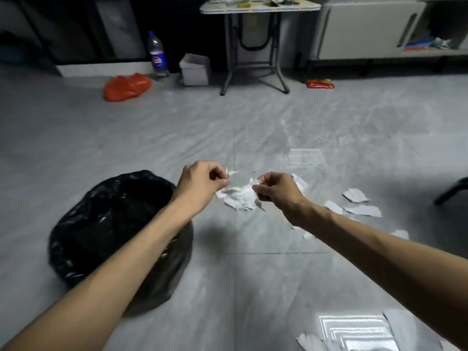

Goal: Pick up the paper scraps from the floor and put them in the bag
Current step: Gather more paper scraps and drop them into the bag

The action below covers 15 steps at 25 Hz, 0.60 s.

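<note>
A black bag (106,224) lines a bin at the lower left, its mouth open. My left hand (200,184) is above the bag's right rim, fingers closed on small white paper scraps (229,173). My right hand (277,190) is just right of it, pinching a bunch of white paper scraps (241,197) that hangs between both hands. More paper scraps lie on the grey floor to the right (355,195), (363,211) and at the bottom right (310,342).
A folding table (255,69) stands at the back centre, with a white box (195,69), a soda bottle (157,55) and an orange plastic bag (126,87) to its left. A red packet (319,84) lies under a white cabinet (367,29). A dark furniture leg (452,190) is at the right edge.
</note>
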Each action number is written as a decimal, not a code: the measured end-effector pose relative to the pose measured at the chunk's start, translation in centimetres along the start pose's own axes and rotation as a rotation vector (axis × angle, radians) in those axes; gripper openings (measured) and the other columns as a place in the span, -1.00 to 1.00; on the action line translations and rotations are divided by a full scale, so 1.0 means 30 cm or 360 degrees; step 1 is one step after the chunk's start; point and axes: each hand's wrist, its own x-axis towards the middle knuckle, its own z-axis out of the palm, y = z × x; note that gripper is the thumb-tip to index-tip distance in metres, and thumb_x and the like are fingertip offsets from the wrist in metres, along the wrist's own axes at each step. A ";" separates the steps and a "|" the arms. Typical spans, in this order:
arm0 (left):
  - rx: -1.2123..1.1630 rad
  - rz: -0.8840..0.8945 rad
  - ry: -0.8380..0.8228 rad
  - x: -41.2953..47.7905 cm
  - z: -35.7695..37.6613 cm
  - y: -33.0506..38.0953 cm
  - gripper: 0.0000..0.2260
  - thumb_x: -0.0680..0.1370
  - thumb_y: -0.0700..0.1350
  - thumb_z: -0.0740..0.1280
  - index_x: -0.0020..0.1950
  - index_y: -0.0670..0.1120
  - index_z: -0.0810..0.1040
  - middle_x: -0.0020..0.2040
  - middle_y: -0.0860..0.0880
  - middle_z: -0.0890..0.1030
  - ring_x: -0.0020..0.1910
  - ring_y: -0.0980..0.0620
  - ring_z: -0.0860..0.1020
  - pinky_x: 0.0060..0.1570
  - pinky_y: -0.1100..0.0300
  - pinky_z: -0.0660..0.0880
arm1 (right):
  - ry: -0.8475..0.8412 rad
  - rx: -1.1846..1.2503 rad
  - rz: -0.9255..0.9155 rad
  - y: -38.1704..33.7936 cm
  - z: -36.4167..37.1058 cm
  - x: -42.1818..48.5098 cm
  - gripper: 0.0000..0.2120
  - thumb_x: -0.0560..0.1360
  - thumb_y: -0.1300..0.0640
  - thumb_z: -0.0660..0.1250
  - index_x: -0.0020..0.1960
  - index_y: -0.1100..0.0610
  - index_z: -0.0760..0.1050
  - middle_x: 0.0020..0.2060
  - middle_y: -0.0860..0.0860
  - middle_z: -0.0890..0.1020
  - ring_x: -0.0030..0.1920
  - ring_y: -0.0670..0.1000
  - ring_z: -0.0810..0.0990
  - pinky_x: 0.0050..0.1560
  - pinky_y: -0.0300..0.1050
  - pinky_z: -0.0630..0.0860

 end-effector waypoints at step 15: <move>0.0870 -0.0545 0.0105 -0.243 -0.455 -0.357 -0.56 0.40 -0.39 0.18 0.17 0.00 0.50 0.17 -0.08 0.54 0.15 -0.13 0.51 0.07 0.00 0.49 | -0.0704 -0.0382 -0.0076 -0.168 0.635 -0.053 -0.84 0.45 0.42 0.33 -0.08 0.20 0.51 -0.20 0.24 0.57 -0.18 0.14 0.56 0.13 0.11 0.57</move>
